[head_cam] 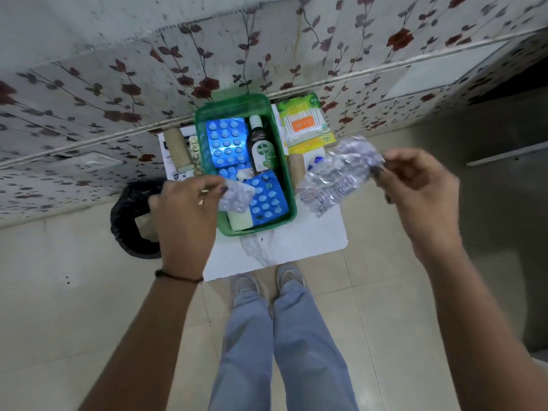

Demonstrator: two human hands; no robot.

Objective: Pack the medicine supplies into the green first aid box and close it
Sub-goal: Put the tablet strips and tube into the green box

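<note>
The green first aid box (292, 203) stands open on a small white table (311, 238). Inside lie blue pill strips (226, 143), a brown Dettol bottle (262, 146) and a pale yellow pad (240, 222). My left hand (185, 215) holds a small silver blister strip (237, 197) over the box's near left corner. My right hand (421, 197) pinches a long crumpled silver blister strip (338, 176) in the air to the right of the box.
A pack of cotton buds (307, 124) lies to the right behind the box, with a beige bandage roll (296, 169) beside it. Another beige roll (178, 149) and a pill strip (195, 152) lie left of the box. A black-lined bin (130, 221) stands on the floor at left.
</note>
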